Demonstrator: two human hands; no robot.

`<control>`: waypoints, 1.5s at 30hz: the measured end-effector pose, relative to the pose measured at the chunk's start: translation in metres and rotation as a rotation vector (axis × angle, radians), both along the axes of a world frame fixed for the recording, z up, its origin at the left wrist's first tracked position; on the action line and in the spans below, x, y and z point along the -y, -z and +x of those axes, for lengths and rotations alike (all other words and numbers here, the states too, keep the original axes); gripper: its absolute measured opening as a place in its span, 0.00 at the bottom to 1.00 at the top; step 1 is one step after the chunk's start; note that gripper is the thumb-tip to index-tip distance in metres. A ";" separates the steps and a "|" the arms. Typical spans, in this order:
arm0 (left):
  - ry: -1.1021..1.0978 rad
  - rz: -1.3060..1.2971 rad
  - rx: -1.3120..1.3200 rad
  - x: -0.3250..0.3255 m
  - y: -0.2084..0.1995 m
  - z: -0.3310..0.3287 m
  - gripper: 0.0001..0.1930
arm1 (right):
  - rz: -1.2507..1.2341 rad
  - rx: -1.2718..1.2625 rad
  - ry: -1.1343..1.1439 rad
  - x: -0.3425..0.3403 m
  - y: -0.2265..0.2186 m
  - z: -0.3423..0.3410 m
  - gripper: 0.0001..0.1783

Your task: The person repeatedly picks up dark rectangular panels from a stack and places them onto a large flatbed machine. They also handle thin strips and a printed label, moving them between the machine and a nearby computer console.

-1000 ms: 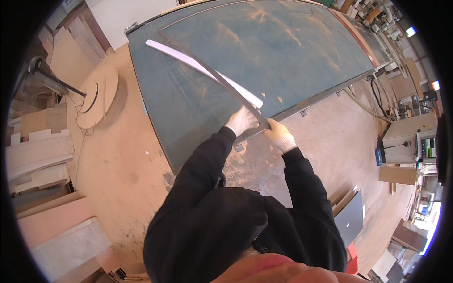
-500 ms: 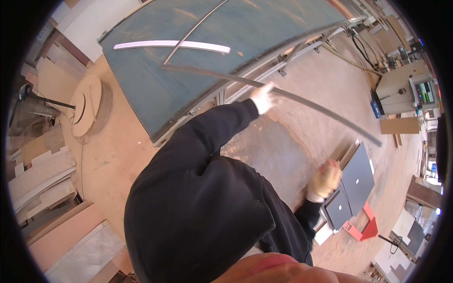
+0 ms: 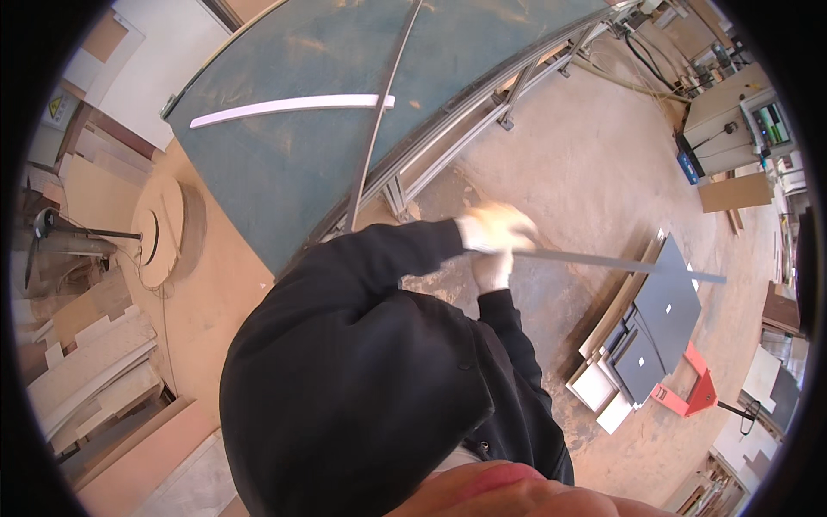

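Note:
My left hand (image 3: 498,227), in a pale work glove and smeared by motion, is at a long thin dark grey strip (image 3: 620,263). The strip runs out to the right from it, above the floor. My right hand (image 3: 493,270), also gloved, is just below the left one; its fingers are hidden behind the left hand and the strip's near end. Another length of thin grey strip (image 3: 379,121) slants across the green-topped table (image 3: 284,172) and goes behind my left sleeve. Whether the two lengths join is hidden. A pale pinkish strip (image 3: 284,109) lies across the table, under the slanting length.
At the right, a stack of dark panels (image 3: 668,297) rests by a red pallet-jack-like frame (image 3: 689,388) on the floor. A machine cabinet with a screen (image 3: 767,125) stands at the far right. Round board discs (image 3: 164,233) and stacked board offcuts (image 3: 95,379) are at the left.
My right hand has moved left and up from beside the panels to my left hand. The slanting strip on the table has turned steeper, its lower end now reaching my left sleeve.

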State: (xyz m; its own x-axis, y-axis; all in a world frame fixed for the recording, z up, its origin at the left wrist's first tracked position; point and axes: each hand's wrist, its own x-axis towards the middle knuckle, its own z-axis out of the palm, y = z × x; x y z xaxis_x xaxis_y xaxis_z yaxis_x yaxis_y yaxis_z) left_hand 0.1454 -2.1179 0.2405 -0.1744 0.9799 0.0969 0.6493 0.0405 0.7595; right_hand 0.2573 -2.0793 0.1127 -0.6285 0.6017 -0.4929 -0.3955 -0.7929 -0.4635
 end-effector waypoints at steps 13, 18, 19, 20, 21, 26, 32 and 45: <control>-1.015 -0.282 0.879 0.079 0.273 -0.119 0.12 | 0.434 -0.082 0.112 -0.090 -0.138 -0.012 0.20; -0.898 -0.500 0.535 0.071 0.287 -0.052 0.15 | 0.415 0.370 -0.276 -0.122 -0.113 -0.163 0.16; -0.826 -0.348 0.876 0.076 0.281 -0.048 0.13 | 0.466 0.392 -0.417 -0.130 -0.103 -0.187 0.15; -0.645 -0.309 1.264 0.079 0.272 -0.043 0.11 | 0.463 0.512 -0.465 -0.142 -0.092 -0.213 0.14; -0.610 -0.265 1.342 0.081 0.265 -0.051 0.16 | 0.539 0.611 -0.531 -0.153 -0.082 -0.227 0.13; -0.508 -0.211 1.920 0.057 0.233 -0.078 0.27 | 0.826 0.841 -0.701 -0.155 -0.007 -0.271 0.18; -0.101 -0.243 1.877 0.002 0.230 -0.039 0.43 | 1.359 1.270 -0.726 -0.112 0.037 -0.251 0.25; -0.344 -0.172 1.850 -0.064 0.228 -0.230 0.23 | 0.036 0.393 -0.883 -0.009 -0.053 0.140 0.26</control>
